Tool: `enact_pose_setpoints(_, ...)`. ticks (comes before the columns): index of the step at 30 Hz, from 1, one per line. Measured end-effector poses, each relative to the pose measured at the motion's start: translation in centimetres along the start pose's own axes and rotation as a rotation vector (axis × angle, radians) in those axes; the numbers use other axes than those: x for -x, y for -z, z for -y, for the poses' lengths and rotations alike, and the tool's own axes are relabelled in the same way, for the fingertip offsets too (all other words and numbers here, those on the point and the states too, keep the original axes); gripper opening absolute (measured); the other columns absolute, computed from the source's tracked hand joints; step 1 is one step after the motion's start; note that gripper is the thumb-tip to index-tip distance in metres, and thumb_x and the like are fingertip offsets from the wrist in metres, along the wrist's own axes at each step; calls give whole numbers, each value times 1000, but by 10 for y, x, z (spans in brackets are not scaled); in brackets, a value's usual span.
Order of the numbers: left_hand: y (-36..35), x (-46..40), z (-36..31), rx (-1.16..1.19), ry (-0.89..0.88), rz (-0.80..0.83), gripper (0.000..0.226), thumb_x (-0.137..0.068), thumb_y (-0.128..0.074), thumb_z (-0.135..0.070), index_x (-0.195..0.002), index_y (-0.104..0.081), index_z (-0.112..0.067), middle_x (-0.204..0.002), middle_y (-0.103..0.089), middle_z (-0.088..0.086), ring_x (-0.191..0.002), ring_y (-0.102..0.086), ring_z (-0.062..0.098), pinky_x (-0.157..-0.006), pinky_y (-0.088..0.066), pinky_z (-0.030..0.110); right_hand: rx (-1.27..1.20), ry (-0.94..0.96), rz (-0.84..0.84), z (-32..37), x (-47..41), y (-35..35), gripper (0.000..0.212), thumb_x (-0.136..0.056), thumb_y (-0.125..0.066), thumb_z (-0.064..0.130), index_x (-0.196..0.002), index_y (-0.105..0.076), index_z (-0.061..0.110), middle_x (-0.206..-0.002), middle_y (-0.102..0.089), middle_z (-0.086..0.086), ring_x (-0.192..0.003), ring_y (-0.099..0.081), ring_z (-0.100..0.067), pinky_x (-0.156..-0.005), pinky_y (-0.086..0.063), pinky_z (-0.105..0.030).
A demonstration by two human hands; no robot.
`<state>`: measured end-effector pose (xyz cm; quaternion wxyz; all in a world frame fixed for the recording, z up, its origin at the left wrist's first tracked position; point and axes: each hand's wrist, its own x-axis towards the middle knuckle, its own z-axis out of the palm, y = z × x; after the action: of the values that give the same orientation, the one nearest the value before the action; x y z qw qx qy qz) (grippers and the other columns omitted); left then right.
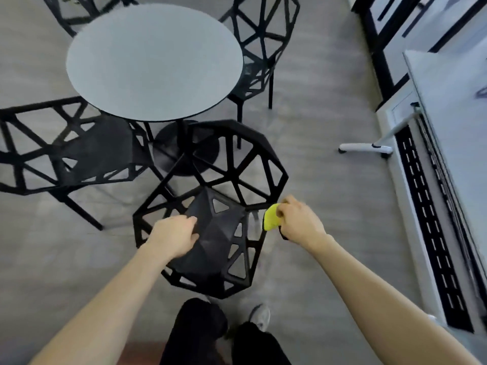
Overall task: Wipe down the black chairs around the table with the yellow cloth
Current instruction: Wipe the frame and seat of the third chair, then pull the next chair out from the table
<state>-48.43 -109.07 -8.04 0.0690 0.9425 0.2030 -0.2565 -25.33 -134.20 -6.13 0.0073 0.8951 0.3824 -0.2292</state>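
A black lattice chair (218,241) stands right in front of me, below the round grey table (154,61). My left hand (175,237) rests on the left side of its seat, fingers curled over the edge of the frame. My right hand (299,219) grips the bunched yellow cloth (271,219) against the chair's right rim. A second black chair (66,151) stands at the left. A third black chair (263,48) is behind the table on the right. Part of another black chair (76,9) shows at the top left.
A white desk (453,122) with a white leg and foot (369,147) runs along the right side, beside a black slotted floor grille (432,233). Grey carpet (311,143) lies between chair and desk. My legs and a shoe (259,316) are at the bottom.
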Motion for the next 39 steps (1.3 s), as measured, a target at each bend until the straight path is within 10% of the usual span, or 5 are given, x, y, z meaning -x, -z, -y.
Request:
enact_pose_setpoints(13, 54, -146, -56, 251, 153, 38, 28, -106, -51, -44, -123, -61, -23, -119, -68, 4, -108, -67, 30, -86, -58, 45, 276, 386, 21, -92, -167, 100, 34, -79, -59, 10, -108, -47, 22, -95, -59, -3, -92, -57, -37, -73, -46, -43)
enact_pose_setpoints(21, 45, -174, -136, 646, 518, 196, 37, -108, -54, -46, -135, -66, -23, -128, -74, 2, -117, -68, 27, -94, -58, 41, 479, 959, 143, -106, -292, 125, 51, -74, -66, 11, -123, -53, 14, -85, -63, -8, -79, -55, -33, -64, -36, -40)
enact_pose_setpoints(31, 62, -203, -221, 1087, 747, 13, 48, -98, -63, -66, -124, -67, -27, -92, -75, -17, -100, -66, 12, -87, -51, 35, 561, 1186, 161, -102, -342, 173, 53, -80, -50, 15, -132, -50, 22, -111, -53, -3, -95, -57, -33, -79, -52, -45)
enact_pose_setpoints(39, 63, -235, -263, 1210, 878, -105, 33, -99, -71, -52, -115, -66, -23, -102, -69, -7, -98, -64, 20, -76, -47, 33, 655, 1285, 211, -51, -382, 194, 88, -73, -56, 9, -157, -31, 17, -146, -41, -3, -104, -62, -35, -73, -58, -49)
